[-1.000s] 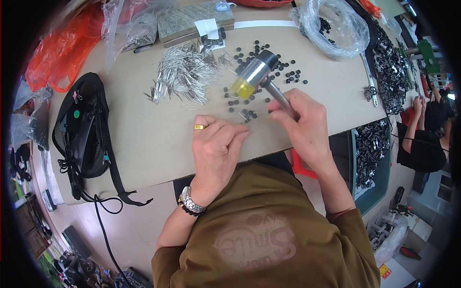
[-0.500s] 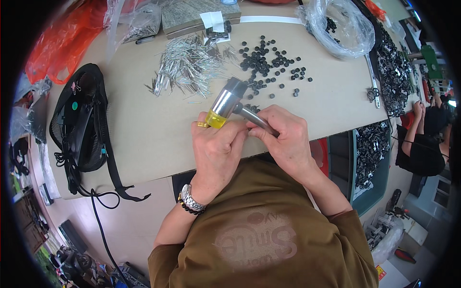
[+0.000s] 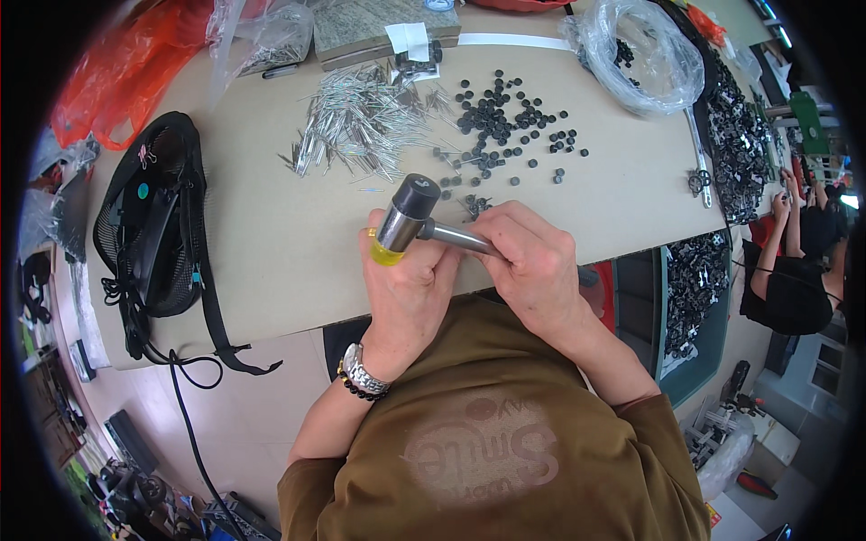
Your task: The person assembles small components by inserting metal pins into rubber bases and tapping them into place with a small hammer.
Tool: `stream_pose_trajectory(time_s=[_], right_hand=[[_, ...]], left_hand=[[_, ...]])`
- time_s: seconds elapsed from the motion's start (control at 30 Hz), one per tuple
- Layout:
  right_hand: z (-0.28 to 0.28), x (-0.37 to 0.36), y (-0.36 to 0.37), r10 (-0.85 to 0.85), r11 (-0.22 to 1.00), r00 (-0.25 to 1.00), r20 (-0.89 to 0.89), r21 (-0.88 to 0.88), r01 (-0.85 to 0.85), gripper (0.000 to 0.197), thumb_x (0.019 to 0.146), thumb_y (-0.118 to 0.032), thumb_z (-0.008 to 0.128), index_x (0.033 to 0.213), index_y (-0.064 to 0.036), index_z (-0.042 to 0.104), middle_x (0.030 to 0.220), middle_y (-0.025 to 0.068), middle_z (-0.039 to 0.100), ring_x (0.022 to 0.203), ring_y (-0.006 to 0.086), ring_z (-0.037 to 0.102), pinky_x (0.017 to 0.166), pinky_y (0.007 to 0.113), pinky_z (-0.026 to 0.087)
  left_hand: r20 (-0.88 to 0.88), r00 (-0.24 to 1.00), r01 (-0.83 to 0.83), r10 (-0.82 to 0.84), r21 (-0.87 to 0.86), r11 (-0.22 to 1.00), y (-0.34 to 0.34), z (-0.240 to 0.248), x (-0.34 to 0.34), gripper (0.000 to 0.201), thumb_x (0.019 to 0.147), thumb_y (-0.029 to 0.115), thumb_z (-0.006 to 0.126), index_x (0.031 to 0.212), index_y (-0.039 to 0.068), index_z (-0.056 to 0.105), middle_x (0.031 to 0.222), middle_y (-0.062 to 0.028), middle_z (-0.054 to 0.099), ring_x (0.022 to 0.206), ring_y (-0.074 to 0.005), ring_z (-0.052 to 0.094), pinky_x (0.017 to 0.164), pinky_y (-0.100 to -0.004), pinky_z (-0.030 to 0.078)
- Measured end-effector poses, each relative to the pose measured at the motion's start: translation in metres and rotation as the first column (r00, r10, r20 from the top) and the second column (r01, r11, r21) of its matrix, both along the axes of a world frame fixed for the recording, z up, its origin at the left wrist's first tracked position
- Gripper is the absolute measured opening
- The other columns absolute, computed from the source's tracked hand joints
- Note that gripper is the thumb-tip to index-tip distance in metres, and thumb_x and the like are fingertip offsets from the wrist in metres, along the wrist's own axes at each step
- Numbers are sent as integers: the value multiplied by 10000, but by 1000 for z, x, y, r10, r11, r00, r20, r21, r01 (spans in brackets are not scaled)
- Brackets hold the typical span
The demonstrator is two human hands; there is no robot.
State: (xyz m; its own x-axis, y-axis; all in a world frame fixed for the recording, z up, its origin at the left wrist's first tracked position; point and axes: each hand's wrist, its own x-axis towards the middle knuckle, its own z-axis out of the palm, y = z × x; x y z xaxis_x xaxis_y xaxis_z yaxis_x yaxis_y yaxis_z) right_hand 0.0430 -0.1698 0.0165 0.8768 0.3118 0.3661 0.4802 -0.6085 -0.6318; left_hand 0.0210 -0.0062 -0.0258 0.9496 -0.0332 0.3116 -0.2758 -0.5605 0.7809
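Note:
My right hand [image 3: 539,263] is closed around the metal handle of a small mallet [image 3: 394,231], whose head has one black face and one yellow face. The yellow face is down at the fingers of my left hand [image 3: 403,287], and the black one points up. That left hand is closed near the table's front edge, its fingertips turned away; whatever it grips is hidden. Beyond the hands lie a heap of thin metal pins [image 3: 361,122] and, to its right, many scattered small black round caps [image 3: 492,117]. Several pins with caps on them [image 3: 475,206] lie just beyond my right hand.
A black mesh bag [image 3: 153,221] with straps and a cable lies on the left. At the back are a red plastic bag [image 3: 135,72], a grey block [image 3: 365,32] and a clear bag [image 3: 645,59]. A green bin of black parts [image 3: 695,298] stands at right.
The mallet head has swung down and to the left, tipping so that its black face shows from above. My right hand has shifted slightly left; the left hand stays nearly in place.

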Motion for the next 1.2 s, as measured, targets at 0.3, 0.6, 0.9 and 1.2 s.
stream_pose_trajectory(time_s=[0.3, 0.6, 0.9, 1.2], right_hand=[[35, -8, -21, -55, 994, 995, -81, 90, 62, 428, 798, -28, 759, 1219, -96, 722, 821, 87, 660, 633, 254, 610, 569, 349, 517], [25, -26, -55, 4, 913, 974, 226, -397, 88, 585, 729, -97, 798, 1306, -117, 702, 741, 36, 576, 599, 196, 581, 518, 336, 460], [31, -27, -53, -10, 942, 968, 250, -321, 92, 576, 714, -94, 805, 1282, -100, 709, 737, 23, 562, 600, 197, 579, 518, 333, 449], [27, -29, -49, -62, 955, 962, -267, 265, 135, 388, 800, -65, 819, 1163, -7, 698, 784, 51, 602, 599, 88, 527, 513, 244, 389]], left_hand=[[91, 996, -23, 17, 66, 998, 0, 13, 5, 175, 680, 21, 828, 802, 98, 728, 735, -8, 628, 800, -238, 484, 765, -380, 364], [103, 995, -26, 20, 54, 998, -1, 14, 7, 131, 702, 30, 810, 782, 95, 729, 698, -5, 572, 777, -233, 457, 758, -368, 358], [109, 994, -34, 29, 41, 999, -2, 14, 7, 124, 707, 27, 804, 776, 97, 728, 667, -4, 538, 764, -229, 440, 754, -366, 349], [164, 986, -18, 5, 80, 997, -7, 20, 5, 132, 733, -2, 766, 833, 47, 697, 747, -37, 617, 808, -259, 531, 773, -394, 409]])
